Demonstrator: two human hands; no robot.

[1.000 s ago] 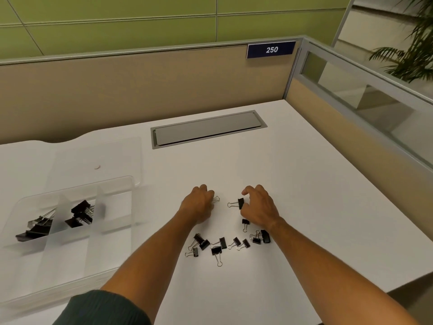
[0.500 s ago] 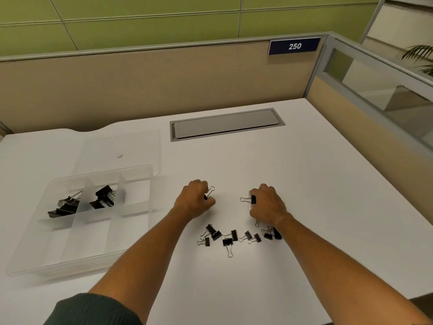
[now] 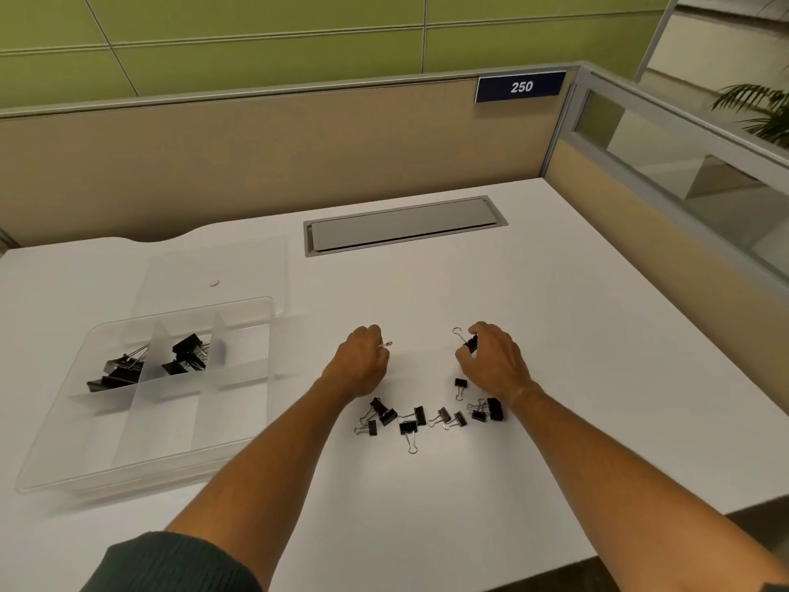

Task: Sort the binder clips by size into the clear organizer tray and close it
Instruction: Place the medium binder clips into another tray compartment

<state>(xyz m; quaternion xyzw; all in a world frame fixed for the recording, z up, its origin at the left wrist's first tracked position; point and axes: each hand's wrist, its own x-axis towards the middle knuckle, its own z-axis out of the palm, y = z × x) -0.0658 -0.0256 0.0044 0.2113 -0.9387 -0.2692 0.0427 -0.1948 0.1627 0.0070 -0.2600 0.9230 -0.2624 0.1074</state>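
Several small black binder clips (image 3: pixel 416 416) lie scattered on the white desk just in front of my wrists. My left hand (image 3: pixel 360 363) is closed on a small clip; only its wire handle (image 3: pixel 385 344) sticks out. My right hand (image 3: pixel 491 356) pinches another small black clip (image 3: pixel 469 343) between thumb and fingers, wire loop pointing left. The clear organizer tray (image 3: pixel 64 463) sits open at the left. Its back left compartment holds large black clips (image 3: pixel 119 369), the back middle one holds medium clips (image 3: pixel 188 354). The clear lid (image 3: pixel 239 267) lies flat behind the tray.
A grey cable hatch (image 3: pixel 405 226) is set into the desk behind my hands. Beige partition walls close off the back and right. The desk's front edge (image 3: pixel 666 536) runs near my right forearm. A small pale disc (image 3: pixel 213 282) sits on the lid.
Both hands have closed on a small clip each and lifted them slightly off the desk. The camera has turned left, bringing the tray further into view.
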